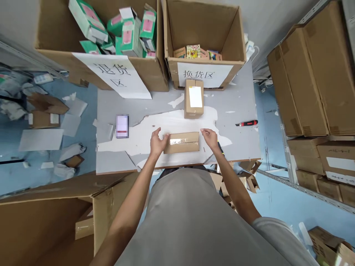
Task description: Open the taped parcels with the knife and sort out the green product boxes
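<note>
A small flat cardboard box [181, 146] with shiny clear tape along its top lies on the table in front of me. At its left end is my left hand [158, 143], open, with the thumb at the box's corner and the fingers spread upward. Just off the right end, my right hand [210, 139] is closed in a pinch; whatever is between its fingertips is too small to make out. Partly hidden beside the right wrist lies a black and yellow object [220, 148]. A taller carton [193, 99] with a white label stands behind the flat box.
Two large open cartons stand at the back: the left carton [163, 74] holds green-and-pink boxes, the right carton [172, 68] small colourful boxes. A red-and-black utility knife [246, 123] lies at right, a blurred-out pale item [122, 126] at left. Stacked cartons [307, 74] line the right side.
</note>
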A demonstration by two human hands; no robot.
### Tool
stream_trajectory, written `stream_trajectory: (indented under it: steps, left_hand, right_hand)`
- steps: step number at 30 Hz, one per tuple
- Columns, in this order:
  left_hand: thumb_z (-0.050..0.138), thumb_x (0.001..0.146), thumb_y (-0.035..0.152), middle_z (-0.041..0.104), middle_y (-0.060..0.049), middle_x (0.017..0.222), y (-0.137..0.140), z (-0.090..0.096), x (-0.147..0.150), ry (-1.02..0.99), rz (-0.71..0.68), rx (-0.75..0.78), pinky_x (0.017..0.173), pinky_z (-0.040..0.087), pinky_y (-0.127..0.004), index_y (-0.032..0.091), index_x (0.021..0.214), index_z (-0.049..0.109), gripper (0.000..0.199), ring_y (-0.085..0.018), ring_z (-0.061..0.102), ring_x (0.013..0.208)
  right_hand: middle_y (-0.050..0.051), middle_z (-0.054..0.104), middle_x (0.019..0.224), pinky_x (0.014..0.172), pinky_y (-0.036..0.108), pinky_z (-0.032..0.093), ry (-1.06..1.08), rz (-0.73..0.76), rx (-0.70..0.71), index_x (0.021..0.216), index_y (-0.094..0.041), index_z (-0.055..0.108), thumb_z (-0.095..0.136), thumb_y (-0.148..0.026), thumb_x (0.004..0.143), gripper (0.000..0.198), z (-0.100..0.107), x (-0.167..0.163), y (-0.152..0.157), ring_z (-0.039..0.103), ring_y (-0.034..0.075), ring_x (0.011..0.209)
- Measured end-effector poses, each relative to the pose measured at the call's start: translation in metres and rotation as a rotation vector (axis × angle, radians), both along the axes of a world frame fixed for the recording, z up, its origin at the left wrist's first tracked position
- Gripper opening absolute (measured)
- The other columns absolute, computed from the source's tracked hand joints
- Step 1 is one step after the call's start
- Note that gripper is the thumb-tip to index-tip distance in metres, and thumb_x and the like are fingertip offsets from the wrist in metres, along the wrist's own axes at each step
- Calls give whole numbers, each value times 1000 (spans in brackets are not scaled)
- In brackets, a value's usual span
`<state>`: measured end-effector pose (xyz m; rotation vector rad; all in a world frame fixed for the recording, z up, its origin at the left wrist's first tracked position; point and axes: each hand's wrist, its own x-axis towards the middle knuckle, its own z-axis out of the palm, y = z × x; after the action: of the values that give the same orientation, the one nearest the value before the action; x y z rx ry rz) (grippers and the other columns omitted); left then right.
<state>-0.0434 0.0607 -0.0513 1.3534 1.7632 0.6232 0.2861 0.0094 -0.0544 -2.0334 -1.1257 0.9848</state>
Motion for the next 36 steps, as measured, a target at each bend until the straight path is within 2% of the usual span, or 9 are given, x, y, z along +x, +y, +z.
stream_trajectory:
  steps: [5,9,12,15,20,24,28,32,36]
  left_hand:
    - [79,100,51,52,-23,181,78,9,64,-267,-97,-27,131,52,-55,19,170,59,79,-41,60,161]
    - [84,96,53,45,-24,185,117,12,120,-382,-175,-178,130,52,-59,19,176,54,92,-43,66,155]
    - [86,93,54,58,-22,177,115,10,148,-459,-248,-167,132,51,-57,18,178,51,99,-41,65,155]
    - [90,90,57,66,-19,170,99,5,171,-524,-294,-116,134,49,-54,21,180,48,106,-40,65,156]
    - [90,91,56,62,-18,175,85,1,225,-601,-337,-169,136,47,-54,21,184,40,111,-41,63,159]
    - [87,93,53,60,-25,175,91,2,261,-633,-401,-223,140,43,-56,12,183,37,111,-43,61,162]
    - [82,97,59,50,-27,181,84,7,236,-448,-466,-136,145,35,-55,9,179,43,104,-44,47,172]
    - [73,102,71,37,-20,191,50,13,145,-232,-392,131,151,17,-53,14,179,48,99,-40,27,182]
    - [71,100,82,42,-20,189,-1,15,48,-93,-106,116,150,20,-56,19,178,51,102,-40,31,181]
  right_hand:
    - [20,79,149,106,47,70,225,-125,51,155,-20,74,76,-75,98,79,-11,26,70,83,29,117]
    - [19,69,166,97,44,73,419,-111,-54,173,-27,58,74,-69,100,86,-14,16,118,81,28,124]
    - [14,76,158,101,45,72,492,-45,-39,172,-28,59,71,-66,104,79,-13,8,128,81,26,122]
    - [13,83,145,107,44,69,505,-81,33,168,-26,63,71,-68,103,77,-12,19,115,81,24,118]
    - [12,85,137,108,45,68,485,-184,117,161,-25,69,74,-70,99,77,-8,72,95,81,24,113]
    - [12,86,129,101,43,70,436,-204,94,160,-25,68,73,-71,99,77,-11,106,95,82,24,109]
    - [15,80,138,102,42,68,221,-192,-54,153,-23,68,79,-64,95,73,-28,114,56,79,29,124]
    - [17,79,125,116,53,61,53,-191,-198,120,-20,74,99,-51,71,63,-43,106,-30,72,40,131]
    - [17,78,121,119,60,57,-98,-156,-280,99,-25,66,90,-39,68,42,-46,95,-95,71,41,124]
